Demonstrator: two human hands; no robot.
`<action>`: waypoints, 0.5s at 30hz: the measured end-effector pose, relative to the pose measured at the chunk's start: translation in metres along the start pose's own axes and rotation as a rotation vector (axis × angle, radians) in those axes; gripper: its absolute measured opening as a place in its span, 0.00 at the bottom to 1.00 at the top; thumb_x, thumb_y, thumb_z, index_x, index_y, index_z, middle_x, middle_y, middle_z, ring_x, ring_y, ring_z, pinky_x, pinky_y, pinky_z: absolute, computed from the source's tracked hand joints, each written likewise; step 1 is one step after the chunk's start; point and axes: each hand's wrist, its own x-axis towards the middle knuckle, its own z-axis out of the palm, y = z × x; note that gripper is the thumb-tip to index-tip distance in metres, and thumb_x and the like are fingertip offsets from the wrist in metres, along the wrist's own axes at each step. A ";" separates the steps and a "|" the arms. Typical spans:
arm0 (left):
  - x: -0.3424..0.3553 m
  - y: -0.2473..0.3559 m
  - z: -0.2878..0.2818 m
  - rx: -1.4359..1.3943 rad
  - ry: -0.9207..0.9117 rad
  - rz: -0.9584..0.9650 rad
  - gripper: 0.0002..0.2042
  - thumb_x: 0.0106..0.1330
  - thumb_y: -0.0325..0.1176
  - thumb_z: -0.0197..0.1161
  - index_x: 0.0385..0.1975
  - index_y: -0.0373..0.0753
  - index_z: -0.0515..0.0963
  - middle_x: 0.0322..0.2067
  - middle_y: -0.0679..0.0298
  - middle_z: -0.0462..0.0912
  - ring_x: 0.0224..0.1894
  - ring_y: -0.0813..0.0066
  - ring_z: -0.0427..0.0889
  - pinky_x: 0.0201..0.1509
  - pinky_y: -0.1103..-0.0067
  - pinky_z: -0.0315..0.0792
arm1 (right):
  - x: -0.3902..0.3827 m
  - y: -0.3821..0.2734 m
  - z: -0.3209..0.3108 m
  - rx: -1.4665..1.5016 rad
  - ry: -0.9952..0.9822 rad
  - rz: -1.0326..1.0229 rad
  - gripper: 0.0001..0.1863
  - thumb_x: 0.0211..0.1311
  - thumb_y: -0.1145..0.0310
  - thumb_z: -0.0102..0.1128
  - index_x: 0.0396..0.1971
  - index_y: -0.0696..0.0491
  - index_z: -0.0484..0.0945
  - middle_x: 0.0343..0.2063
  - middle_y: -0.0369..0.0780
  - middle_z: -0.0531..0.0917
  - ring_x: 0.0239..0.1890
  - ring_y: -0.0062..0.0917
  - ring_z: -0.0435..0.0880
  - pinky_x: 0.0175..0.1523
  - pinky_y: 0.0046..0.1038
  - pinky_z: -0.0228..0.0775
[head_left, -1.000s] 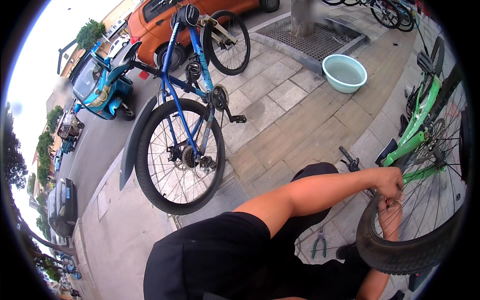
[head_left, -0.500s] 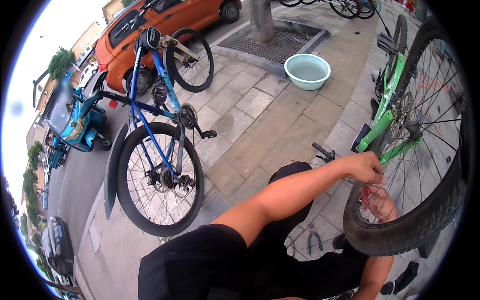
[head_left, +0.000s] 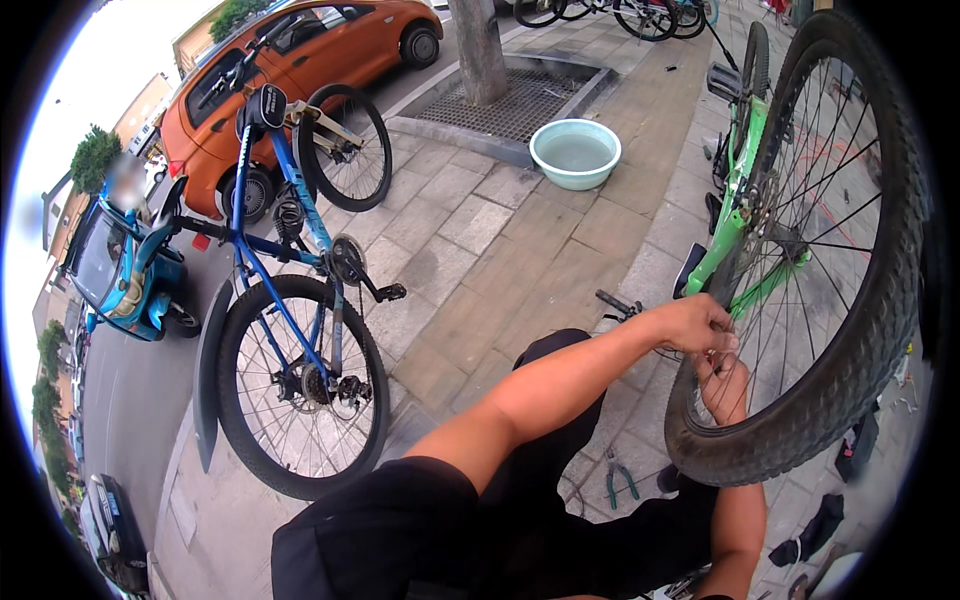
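Left hand (head_left: 697,326) meets right hand (head_left: 726,388) inside rim of wheel (head_left: 745,458), by green bicycle frame (head_left: 715,262). Fingers of both bent; cannot tell what they grip. Pliers (head_left: 622,484) on paving (head_left: 480,270) nearby.

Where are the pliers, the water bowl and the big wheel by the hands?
Pliers (head_left: 628,481): head view, on the right-hand green handle.
Water bowl (head_left: 577,181): head view, on its pale blue outer wall.
Big wheel (head_left: 770,455): head view, low on its black tyre.
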 end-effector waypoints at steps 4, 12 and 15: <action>-0.002 0.001 -0.001 0.054 -0.015 0.005 0.11 0.69 0.35 0.69 0.40 0.31 0.86 0.31 0.61 0.89 0.34 0.78 0.84 0.40 0.76 0.79 | 0.001 -0.006 -0.015 0.236 -0.196 0.210 0.17 0.71 0.67 0.66 0.24 0.61 0.76 0.19 0.35 0.76 0.25 0.17 0.70 0.33 0.28 0.64; -0.001 0.006 -0.026 -0.012 -0.065 -0.090 0.15 0.69 0.40 0.68 0.44 0.34 0.87 0.32 0.59 0.89 0.39 0.75 0.86 0.45 0.73 0.79 | 0.032 0.004 -0.024 0.149 -0.372 0.312 0.20 0.75 0.56 0.59 0.29 0.58 0.82 0.19 0.35 0.78 0.25 0.19 0.77 0.34 0.27 0.68; 0.004 0.000 -0.006 0.046 -0.020 -0.044 0.16 0.70 0.39 0.70 0.46 0.32 0.86 0.36 0.65 0.88 0.40 0.80 0.82 0.45 0.78 0.77 | 0.014 0.017 -0.053 0.272 -0.487 0.409 0.14 0.75 0.61 0.60 0.39 0.57 0.84 0.27 0.35 0.83 0.28 0.19 0.80 0.34 0.25 0.70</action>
